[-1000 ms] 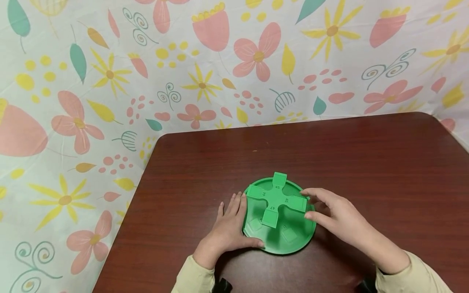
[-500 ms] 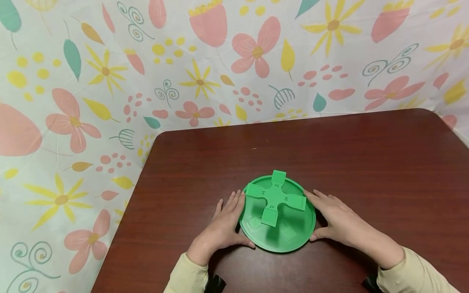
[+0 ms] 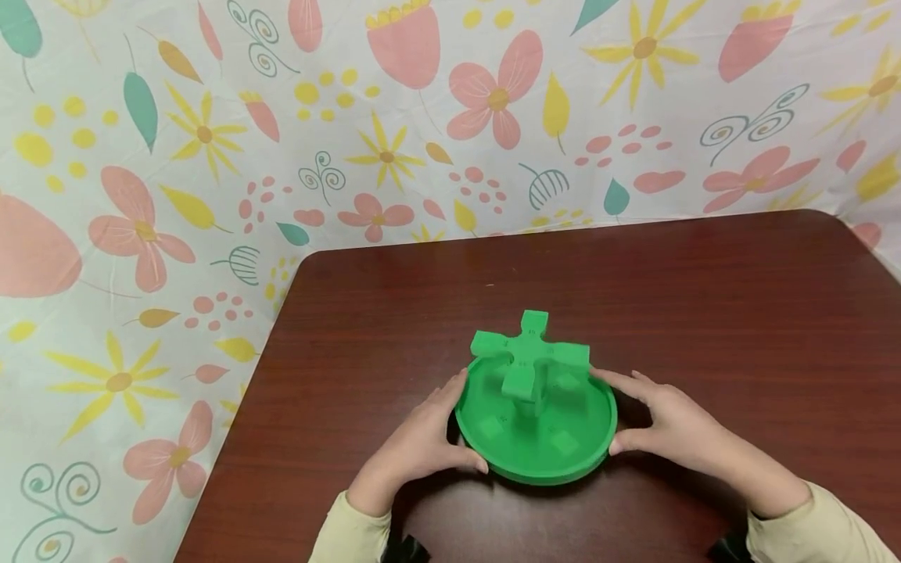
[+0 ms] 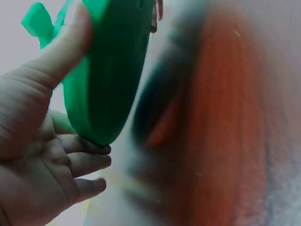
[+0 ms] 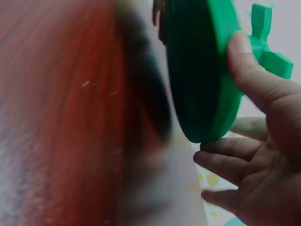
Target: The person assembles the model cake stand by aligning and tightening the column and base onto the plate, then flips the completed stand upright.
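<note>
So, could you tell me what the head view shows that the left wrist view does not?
Only the head view shows the whole scene: the dark red table, the flowered cloth behind it, the right hand on the far rim, and the full green cross piece standing on the round tray.

Only the left wrist view shows the tray's underside, lifted clear of the blurred table, with the fingers curled beneath it.

Both show the left hand gripping the tray's rim, thumb on top, and part of the cross piece.
</note>
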Available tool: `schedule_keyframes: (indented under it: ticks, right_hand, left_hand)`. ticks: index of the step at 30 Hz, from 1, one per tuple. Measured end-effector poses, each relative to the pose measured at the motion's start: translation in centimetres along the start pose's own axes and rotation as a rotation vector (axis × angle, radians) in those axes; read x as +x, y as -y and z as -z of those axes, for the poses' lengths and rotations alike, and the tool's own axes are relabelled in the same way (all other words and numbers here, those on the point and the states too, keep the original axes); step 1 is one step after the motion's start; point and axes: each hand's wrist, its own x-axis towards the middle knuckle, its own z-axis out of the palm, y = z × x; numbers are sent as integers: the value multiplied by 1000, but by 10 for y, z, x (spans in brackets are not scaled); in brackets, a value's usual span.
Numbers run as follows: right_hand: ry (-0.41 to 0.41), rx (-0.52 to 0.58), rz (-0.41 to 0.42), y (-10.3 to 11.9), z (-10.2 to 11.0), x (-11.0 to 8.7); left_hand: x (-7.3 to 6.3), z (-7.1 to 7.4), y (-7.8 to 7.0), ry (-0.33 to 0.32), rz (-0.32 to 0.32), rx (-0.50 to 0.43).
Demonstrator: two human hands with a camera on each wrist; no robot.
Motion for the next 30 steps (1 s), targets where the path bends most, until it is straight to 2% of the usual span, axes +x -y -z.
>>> schedule_keyframes:
  ticks: [1,3,6,8,11,15,19,23,26,30]
  right_hand:
    - [-14,30,5,2,2,-1]
    - [-54,90,68,4,5,-2]
    - [-109,165,118,9,9,-4]
    - [-136,192,132,13,11,-5]
    - [-158,207,118,18,12,-8]
    - [-164,181,122,20,9,-12]
    - [-207,89,164,21,3,-14]
    - [-331,-38,214,23,-2,-14]
    - [-440,-118,253,25,-3,-12]
    - [-511,-103,305,31,2,-8]
  left_hand:
    - [-1,2,-1,-15,-18,-34]
    - [-4,4,-4,-41,-48,-80]
    - [-7,6,-9,-63,-57,-161]
    - [-9,4,-11,-91,-49,-184]
    - [-9,1,-13,-180,-56,-174]
    - [-8,-2,-14,-325,-84,-104]
    - [-8,-4,-16,-415,-106,-71]
    - [-8,-6,-17,-479,-117,-31]
    - [-8,-6,-18,-548,-142,74]
    - [-8,-3,-24,-641,-176,216]
